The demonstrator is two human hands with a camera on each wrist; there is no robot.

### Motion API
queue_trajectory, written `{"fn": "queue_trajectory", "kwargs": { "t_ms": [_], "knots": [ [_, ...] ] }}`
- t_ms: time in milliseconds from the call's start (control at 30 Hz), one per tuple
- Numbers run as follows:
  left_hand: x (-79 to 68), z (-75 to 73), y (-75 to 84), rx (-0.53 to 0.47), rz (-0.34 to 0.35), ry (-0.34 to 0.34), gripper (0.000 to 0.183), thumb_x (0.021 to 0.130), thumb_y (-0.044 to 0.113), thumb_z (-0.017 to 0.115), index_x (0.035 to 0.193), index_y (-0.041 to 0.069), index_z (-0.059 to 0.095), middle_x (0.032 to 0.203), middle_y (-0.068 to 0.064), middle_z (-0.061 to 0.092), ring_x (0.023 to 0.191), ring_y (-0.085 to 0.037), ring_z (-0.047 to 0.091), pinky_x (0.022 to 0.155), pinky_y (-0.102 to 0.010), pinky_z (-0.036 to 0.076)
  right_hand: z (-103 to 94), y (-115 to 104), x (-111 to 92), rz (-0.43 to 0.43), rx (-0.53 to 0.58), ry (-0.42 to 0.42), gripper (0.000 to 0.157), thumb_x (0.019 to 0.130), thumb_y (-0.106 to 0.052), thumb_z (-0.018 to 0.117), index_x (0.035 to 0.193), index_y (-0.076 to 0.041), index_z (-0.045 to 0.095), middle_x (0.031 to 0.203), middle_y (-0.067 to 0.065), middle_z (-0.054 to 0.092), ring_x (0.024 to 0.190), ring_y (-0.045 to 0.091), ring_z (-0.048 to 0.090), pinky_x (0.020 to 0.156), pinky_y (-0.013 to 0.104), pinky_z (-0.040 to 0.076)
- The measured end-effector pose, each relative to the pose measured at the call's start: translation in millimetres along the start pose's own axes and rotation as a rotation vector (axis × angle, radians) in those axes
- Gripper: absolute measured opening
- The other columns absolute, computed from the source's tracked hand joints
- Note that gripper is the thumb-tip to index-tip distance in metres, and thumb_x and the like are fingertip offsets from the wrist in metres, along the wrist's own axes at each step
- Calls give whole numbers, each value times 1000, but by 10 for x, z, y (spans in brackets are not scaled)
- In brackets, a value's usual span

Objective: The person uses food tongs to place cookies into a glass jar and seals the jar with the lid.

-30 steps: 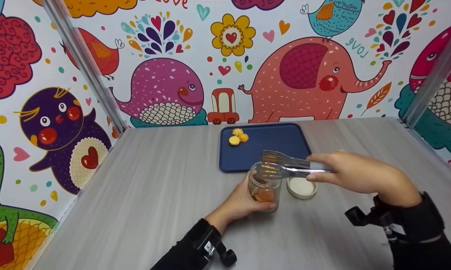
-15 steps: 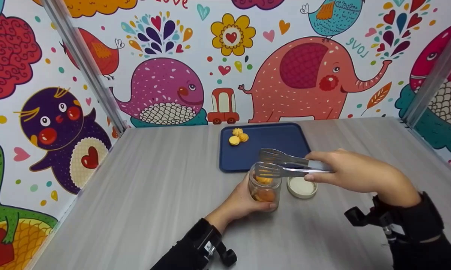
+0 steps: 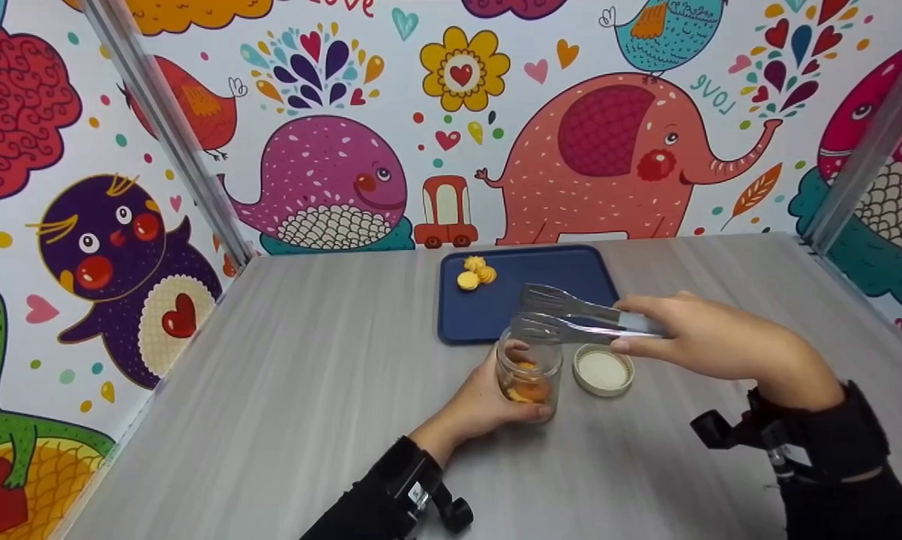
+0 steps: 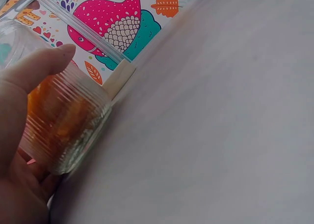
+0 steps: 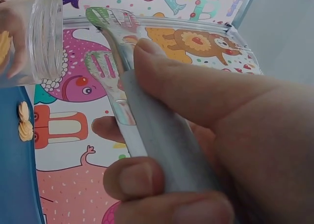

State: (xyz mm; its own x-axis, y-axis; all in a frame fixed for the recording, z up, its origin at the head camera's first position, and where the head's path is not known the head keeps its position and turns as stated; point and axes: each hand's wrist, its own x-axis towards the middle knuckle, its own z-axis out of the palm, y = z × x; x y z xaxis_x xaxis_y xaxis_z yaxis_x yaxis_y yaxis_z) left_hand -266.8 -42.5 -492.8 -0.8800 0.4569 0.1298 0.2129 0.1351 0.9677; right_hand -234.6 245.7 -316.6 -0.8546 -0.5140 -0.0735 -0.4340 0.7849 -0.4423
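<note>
R grip (image 3: 709,341): hlds tongs (image 3: 587,331) | L grip (image 3: 486,403): arnd jar (image 3: 544,367) w/ cookies (image 3: 529,391)

- Head view: set high above the near side of the table (image 3: 308,375), facing forward and down; well back, taking in both hands and the printed wall (image 3: 451,135) beyond.
- Left wrist view: close beside the left hand (image 3: 488,401), low over the table, tilted; jar (image 3: 529,379) at the left edge.
- Right wrist view: close behind the right hand (image 3: 690,337), facing along the tongs (image 3: 563,330); jar turned sideways, upper left.
- Overlap: jar and tongs appear in all three; tray (image 3: 555,277) shared by head and right wrist.
</note>
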Motion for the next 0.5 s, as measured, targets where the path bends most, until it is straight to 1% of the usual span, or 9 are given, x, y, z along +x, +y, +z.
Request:
{"fn": "queue_trajectory", "kwargs": {
  "t_ms": [100,267,333,433,500],
  "knots": [
    [3,1,-3,-1,8,-2,87,76,12,96,147,9,45,140,-9,61,120,-13,64,109,-33,47,0,27,16,6,-11,34,65,101,-56,67,142,-6,63,107,-3,72,98,19,64,86,45,57],
    [4,-2,-7,0,3,-1,87,76,12,96,147,11,46,139,-3,60,123,-13,63,110,-34,46,27,114,86,50,-32,91,67,102,-55,65,145,-3,60,116,5,72,109,28,63,93,55,55],
    [3,-3,-3,2,-1,1,86,76,13,97,147,13,47,139,-2,60,124,-13,62,111,-34,46,50,166,139,66,-24,102,69,103,-56,65,145,-1,59,117,7,71,108,29,63,93,57,55],
    [2,-4,-2,6,1,3,85,77,14,97,146,15,48,139,-2,60,124,-14,62,111,-34,45,98,240,240,87,4,109,71,103,-52,66,147,3,56,115,11,71,103,29,64,90,55,56],
    [-1,-6,-1,6,4,3,85,77,14,97,146,15,48,140,-3,61,124,-14,62,111,-35,46,144,280,313,116,5,112,74,103,-53,66,149,5,54,114,14,71,100,30,63,88,54,57]
  ]
}}
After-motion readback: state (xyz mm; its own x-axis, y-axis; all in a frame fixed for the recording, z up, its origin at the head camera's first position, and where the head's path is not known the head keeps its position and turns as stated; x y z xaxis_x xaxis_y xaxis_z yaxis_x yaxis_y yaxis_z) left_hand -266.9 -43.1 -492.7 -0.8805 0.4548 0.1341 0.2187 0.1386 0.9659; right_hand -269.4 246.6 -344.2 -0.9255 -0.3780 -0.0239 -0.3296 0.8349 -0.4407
